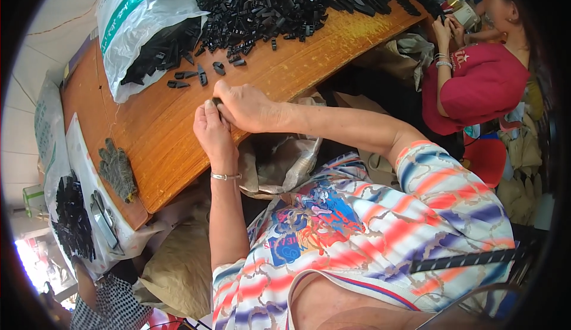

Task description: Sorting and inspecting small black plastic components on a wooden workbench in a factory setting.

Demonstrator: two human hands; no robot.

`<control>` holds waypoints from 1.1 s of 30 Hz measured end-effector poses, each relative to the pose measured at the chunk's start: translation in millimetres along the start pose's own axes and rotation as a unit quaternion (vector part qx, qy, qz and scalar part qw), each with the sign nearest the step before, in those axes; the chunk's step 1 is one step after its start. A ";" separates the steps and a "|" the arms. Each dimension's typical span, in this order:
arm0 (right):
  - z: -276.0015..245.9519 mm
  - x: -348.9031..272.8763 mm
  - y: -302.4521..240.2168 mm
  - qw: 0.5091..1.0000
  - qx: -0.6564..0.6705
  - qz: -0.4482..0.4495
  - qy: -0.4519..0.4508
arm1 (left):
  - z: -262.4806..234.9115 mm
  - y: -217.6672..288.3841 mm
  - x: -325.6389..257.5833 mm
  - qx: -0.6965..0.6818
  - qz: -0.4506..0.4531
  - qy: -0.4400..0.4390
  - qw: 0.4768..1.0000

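My left hand (pixel 213 137) and my right hand (pixel 248 109) meet over the near edge of the wooden table. Their fingers are pinched together around a small black plastic piece (pixel 217 100), mostly hidden by the fingertips. Just beyond my hands lie several loose black plastic parts (pixel 203 74) on the tabletop. Farther back spreads a large heap of similar black parts (pixel 262 15). A white plastic bag with a green band (pixel 146 12) lies open at the heap's left, with black parts spilling from its mouth.
A grey knitted glove (pixel 116 170) rests near the left end of the wooden table (pixel 172 151). Beyond it are a pile of thin black pieces (pixel 72 217) and another person's checked sleeve (pixel 110 303). An open sack (pixel 279 166) hangs below the edge. A co-worker in red (pixel 476 86) sits right.
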State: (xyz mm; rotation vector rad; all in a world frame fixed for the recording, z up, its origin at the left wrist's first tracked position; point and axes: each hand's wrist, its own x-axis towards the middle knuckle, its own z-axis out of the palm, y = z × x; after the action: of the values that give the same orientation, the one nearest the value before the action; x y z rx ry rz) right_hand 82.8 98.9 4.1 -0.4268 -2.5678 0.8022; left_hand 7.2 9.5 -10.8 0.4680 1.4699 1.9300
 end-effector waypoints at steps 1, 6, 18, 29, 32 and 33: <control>2.9 1.2 4.2 0.998 0.036 0.016 0.050 | -1.3 4.0 2.2 0.002 0.001 -0.003 1.000; -6.8 7.1 10.1 0.975 0.164 0.025 0.144 | -0.8 19.7 -4.0 0.020 -0.007 -0.071 0.997; -16.8 -14.9 14.3 0.804 0.555 0.199 -0.072 | 13.2 9.1 -26.6 -0.037 0.020 -0.042 0.998; -32.1 -80.4 12.4 0.957 0.198 0.122 -0.170 | -28.5 10.4 -96.0 0.533 0.144 -0.140 0.822; -42.8 -90.3 13.0 0.994 0.000 -0.009 -0.112 | -36.6 32.5 -107.5 0.480 0.188 -0.090 0.852; -58.9 -86.8 4.7 0.997 0.028 -0.033 -0.067 | -27.1 55.0 -112.1 0.386 0.149 -0.074 0.907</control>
State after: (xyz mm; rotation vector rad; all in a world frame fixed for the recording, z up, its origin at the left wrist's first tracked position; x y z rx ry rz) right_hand 186.6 95.2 19.8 -0.2787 -2.6605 0.9042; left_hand 55.0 -95.1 44.8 1.2207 2.1217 1.3939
